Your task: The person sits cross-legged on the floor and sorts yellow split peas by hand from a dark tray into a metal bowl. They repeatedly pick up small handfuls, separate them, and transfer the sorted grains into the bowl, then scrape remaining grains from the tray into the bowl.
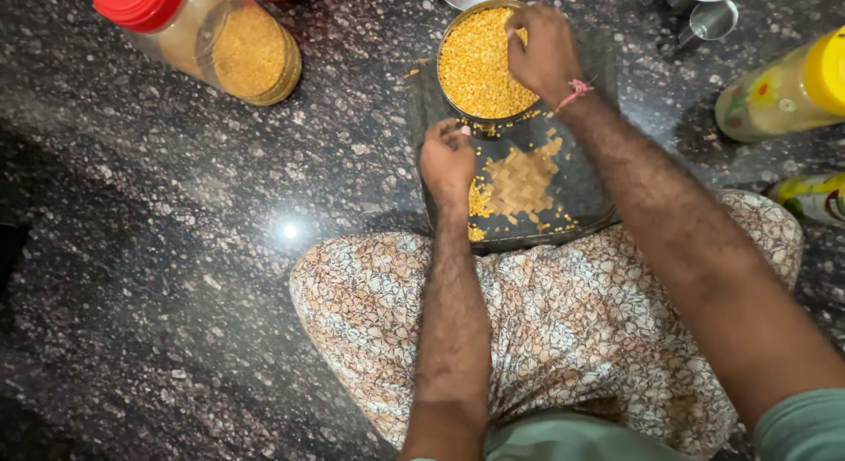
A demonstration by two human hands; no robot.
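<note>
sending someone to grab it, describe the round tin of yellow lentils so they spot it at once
On the dark speckled floor lies a woven tray before the seated person's knees. The tin sits at its far end, under the right hand. Unlike the red-lidded jar, it is open, shallow and metal.

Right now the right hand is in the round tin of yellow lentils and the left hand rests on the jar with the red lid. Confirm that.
Not quite. The head view shows the left hand on the woven tray, not the jar with the red lid. The right hand is indeed in the round tin of yellow lentils.
</note>
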